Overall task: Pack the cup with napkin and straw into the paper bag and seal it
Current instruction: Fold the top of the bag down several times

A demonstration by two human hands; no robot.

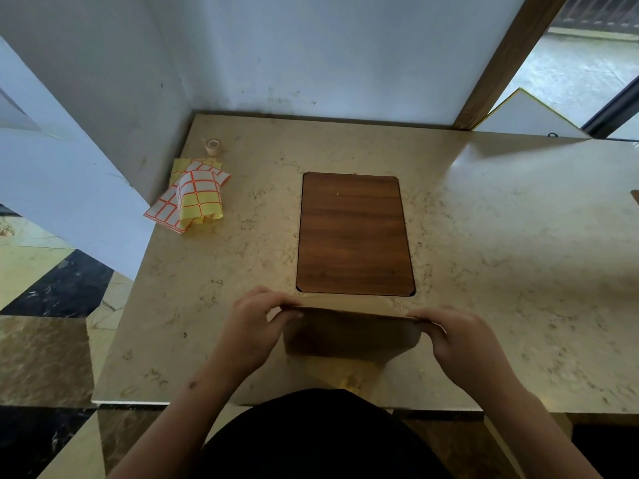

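Note:
A brown paper bag [351, 335] stands on the beige marble table [501, 257] near the front edge, its top edge pressed flat. My left hand [257, 326] pinches the bag's top left corner. My right hand [460, 335] pinches the top right corner. The bag's inside is hidden; no cup, napkin or straw shows anywhere.
A dark wooden board [354, 233] lies flat just behind the bag. Sheets of yellow and orange-bordered label stickers [193, 195] lie at the table's left, with a small roll of tape [212, 146] behind them. White walls enclose the back and left.

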